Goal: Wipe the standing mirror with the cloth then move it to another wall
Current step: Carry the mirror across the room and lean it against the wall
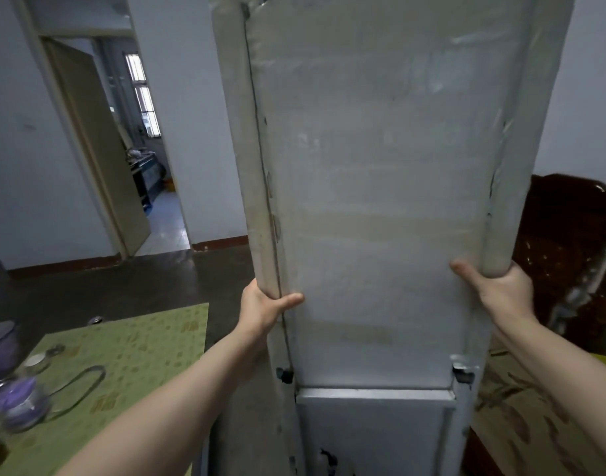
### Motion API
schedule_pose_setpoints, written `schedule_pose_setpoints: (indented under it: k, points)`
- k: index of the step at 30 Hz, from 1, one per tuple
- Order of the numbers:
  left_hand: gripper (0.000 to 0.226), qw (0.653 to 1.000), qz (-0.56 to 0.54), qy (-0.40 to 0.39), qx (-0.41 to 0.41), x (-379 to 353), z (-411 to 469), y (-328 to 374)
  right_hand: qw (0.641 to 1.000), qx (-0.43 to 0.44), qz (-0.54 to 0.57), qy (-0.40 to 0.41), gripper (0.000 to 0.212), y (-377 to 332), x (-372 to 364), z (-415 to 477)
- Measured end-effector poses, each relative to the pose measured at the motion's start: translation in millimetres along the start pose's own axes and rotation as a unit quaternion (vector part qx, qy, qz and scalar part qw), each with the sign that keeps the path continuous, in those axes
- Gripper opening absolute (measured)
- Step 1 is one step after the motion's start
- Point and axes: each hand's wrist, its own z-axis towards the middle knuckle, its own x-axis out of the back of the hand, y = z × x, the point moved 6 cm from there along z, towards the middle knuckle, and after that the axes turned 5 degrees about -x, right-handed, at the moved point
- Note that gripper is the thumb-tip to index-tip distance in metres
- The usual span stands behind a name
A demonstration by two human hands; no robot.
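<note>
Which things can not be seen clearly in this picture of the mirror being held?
Head view only.
The mirror: its glass side faces away; only the grey back shows.
Its top and foot: cut off by the frame edges.
Fingers of the left hand and the right hand: hidden behind the side rails.
The cloth: not in view.
The purple items on the green table: blurred, near the left edge.

The standing mirror [380, 201] shows its grey back side and stands upright. The left hand [262, 305] grips its left frame edge, the right hand [497, 290] grips its right edge.
</note>
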Motion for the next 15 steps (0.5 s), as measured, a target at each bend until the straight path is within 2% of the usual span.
schedule_pose_setpoints:
  k: [2, 7, 11, 15]
  points:
    - [0.047, 1.0, 0.012, -0.003, -0.003, 1, 39, -10, 1.0, 0.008, 0.011, -0.003, 0.107, 3, -31, 27]
    - [0.05, 0.999, 0.037, -0.011, -0.011, -3, 129, -33, 1.0, 0.009, 0.009, -0.008, 0.074, 11, -107, 92]
    - [0.051, 0.998, 0.055, 0.004, -0.008, -7, 213, -66, 1.0, 0.017, 0.022, -0.012, 0.089, 33, -178, 164]
    - [0.051, 0.997, 0.072, 0.017, 0.004, -13, 288, -90, 0.999, 0.011, 0.031, -0.02, 0.086, 48, -242, 229]
